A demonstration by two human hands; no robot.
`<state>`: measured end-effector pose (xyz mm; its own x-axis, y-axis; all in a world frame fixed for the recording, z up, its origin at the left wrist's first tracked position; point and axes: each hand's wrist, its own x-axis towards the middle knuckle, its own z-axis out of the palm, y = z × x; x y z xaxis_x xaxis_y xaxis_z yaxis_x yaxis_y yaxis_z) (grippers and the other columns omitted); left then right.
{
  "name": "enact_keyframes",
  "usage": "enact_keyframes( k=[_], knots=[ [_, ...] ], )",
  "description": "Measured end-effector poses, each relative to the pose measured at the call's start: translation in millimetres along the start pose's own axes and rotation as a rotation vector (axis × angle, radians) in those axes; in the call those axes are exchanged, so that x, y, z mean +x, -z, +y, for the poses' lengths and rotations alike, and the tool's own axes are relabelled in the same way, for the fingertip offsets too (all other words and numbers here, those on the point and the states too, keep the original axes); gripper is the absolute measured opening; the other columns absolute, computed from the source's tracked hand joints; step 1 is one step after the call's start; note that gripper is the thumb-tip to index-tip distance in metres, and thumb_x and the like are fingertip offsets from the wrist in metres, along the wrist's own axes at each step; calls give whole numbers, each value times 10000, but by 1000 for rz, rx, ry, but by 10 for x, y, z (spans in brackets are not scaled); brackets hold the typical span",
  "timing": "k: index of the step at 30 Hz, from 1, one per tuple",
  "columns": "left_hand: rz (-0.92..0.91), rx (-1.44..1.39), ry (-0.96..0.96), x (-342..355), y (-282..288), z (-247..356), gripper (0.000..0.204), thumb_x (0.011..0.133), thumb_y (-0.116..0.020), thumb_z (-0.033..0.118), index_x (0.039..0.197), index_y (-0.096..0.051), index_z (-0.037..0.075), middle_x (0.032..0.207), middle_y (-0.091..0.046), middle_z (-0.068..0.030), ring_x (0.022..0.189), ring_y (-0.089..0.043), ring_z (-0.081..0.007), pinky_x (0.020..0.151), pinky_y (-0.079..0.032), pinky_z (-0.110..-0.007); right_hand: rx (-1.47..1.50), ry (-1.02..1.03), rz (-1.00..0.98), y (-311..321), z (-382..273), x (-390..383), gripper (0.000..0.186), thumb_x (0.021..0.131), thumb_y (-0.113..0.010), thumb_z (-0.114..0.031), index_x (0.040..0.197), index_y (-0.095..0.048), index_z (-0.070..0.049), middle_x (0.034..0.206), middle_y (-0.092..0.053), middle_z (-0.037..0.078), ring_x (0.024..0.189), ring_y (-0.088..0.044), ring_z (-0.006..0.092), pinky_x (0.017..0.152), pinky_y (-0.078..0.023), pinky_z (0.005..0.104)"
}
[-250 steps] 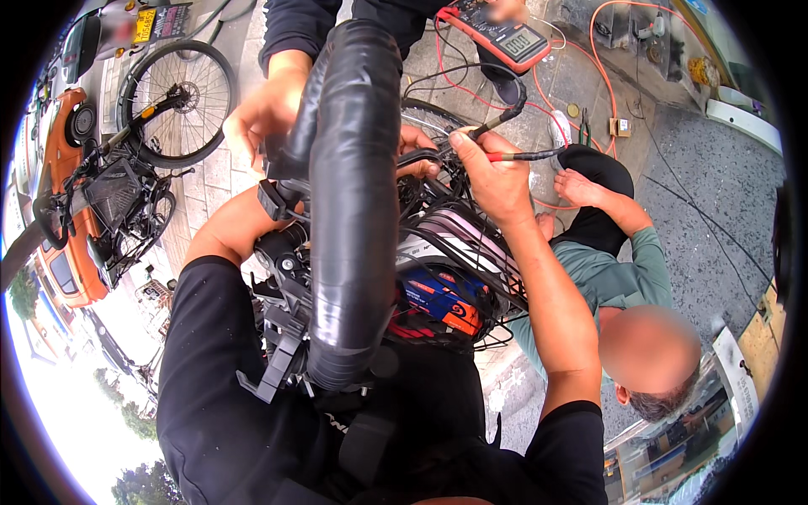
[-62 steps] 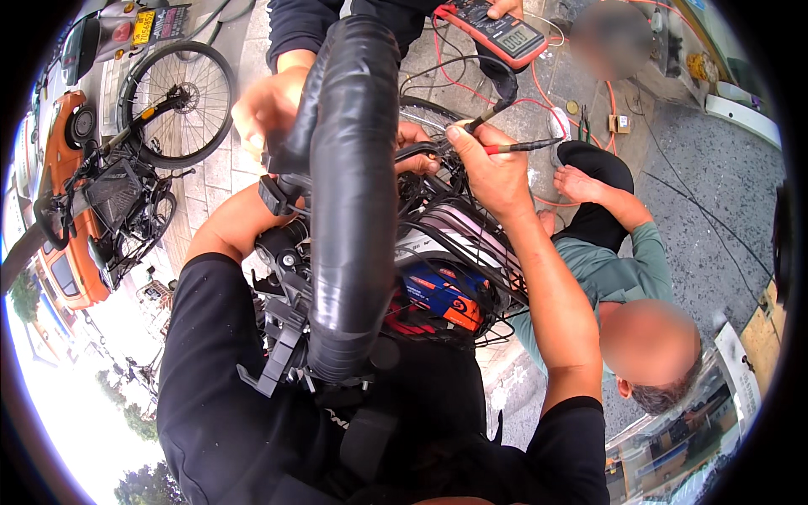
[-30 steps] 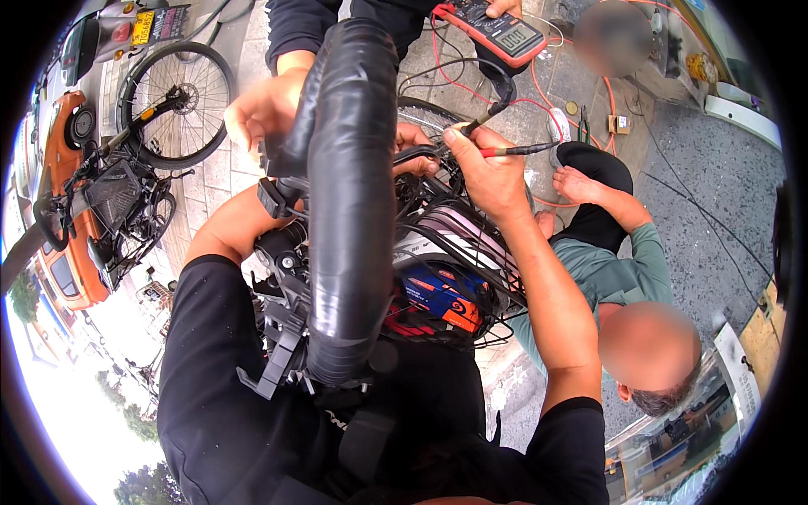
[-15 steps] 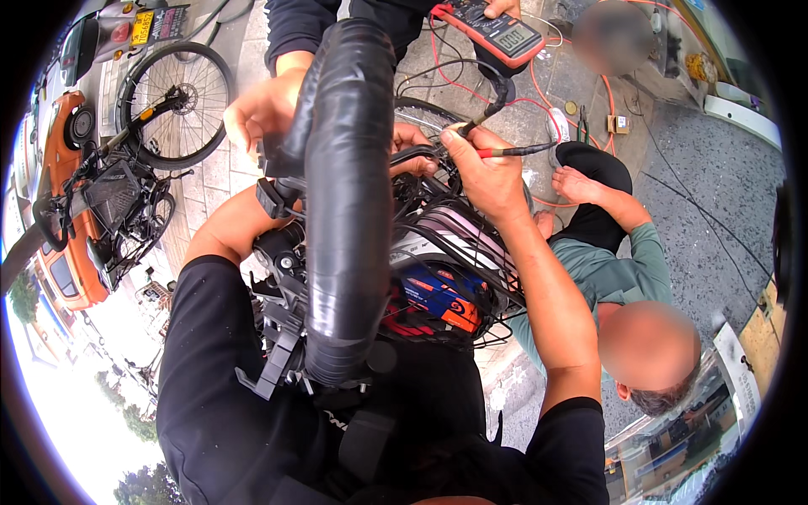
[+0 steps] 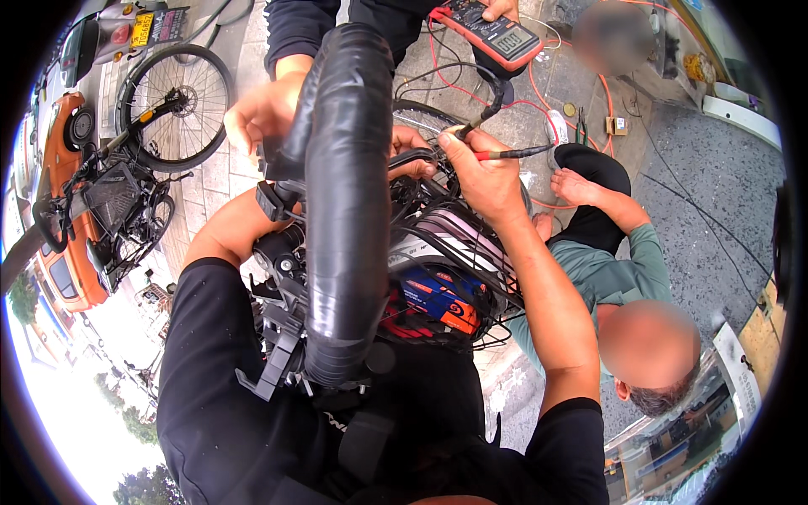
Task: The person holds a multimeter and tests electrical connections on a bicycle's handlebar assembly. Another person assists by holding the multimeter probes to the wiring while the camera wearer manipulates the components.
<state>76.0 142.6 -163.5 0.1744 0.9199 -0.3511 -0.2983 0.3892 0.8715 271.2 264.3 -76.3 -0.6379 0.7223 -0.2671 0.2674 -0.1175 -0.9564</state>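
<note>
My right hand [image 5: 486,172] is closed on two multimeter probes: a red probe [image 5: 495,155] pointing sideways and a black probe [image 5: 484,115] slanting upward. Close to its left, the fingers of my left hand [image 5: 411,168] pinch a black cable [image 5: 410,155]; a thick, black-wrapped curved tube [image 5: 349,194] hides the rest of that hand. Both hands are over a bicycle's wheel [image 5: 429,114] and black wire basket [image 5: 501,261]. The red multimeter [image 5: 497,38] rests in another person's hand [image 5: 502,8] at the top.
Another person's open hand [image 5: 261,114] is beside the tube. At right a person in a green shirt [image 5: 619,261] sits low. Packages in orange and blue [image 5: 446,299] fill the basket. Orange cord [image 5: 608,93] and a small box [image 5: 617,125] lie on the ground. Another bicycle [image 5: 177,105] stands left.
The hands stay in nearly the same place; my right hand and the probes shift very slightly. The reading on the multimeter's display differs.
</note>
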Motion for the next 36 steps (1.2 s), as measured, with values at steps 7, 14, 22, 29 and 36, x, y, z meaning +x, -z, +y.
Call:
enact_keyframes(
  k=[7,14,22,29,36],
  knots=[
    [-10,-15,-10,4,-50,85,130,1000,-729,-40,1128,-708,-38,1058,-781,-119,961,-741,-141,883,-607,-296,26,-21,-1,1,8,-9,190,1035,-711,-153,948,-729,14,752,-692,24,690,-570,64,604,-479,291],
    [29,-58,2,-3,-94,87,125,993,-734,-45,1116,-717,-31,1047,-789,-121,953,-742,-141,874,-608,-293,-1,-19,-1,13,-27,-6,176,1031,-708,-136,955,-732,21,758,-694,21,696,-570,60,604,-479,289],
    [32,-80,28,7,-76,45,131,988,-736,-52,1116,-717,-29,1048,-787,-120,960,-749,-145,886,-615,-297,-6,-35,-16,24,-8,-3,175,1038,-701,-142,972,-737,16,797,-708,19,731,-585,57,636,-489,279],
    [37,-68,29,7,-81,41,131,987,-738,-49,1115,-717,-32,1051,-789,-123,964,-752,-145,888,-616,-291,34,-53,-23,21,-13,-5,184,1034,-706,-151,968,-737,18,794,-712,22,733,-595,60,640,-491,278],
    [43,-35,35,-3,-91,83,138,991,-730,-55,1126,-712,-34,1057,-788,-127,975,-752,-149,895,-616,-298,-26,-18,0,20,5,-1,203,1026,-717,-157,929,-730,21,750,-687,42,691,-572,73,607,-471,301]
  ],
)
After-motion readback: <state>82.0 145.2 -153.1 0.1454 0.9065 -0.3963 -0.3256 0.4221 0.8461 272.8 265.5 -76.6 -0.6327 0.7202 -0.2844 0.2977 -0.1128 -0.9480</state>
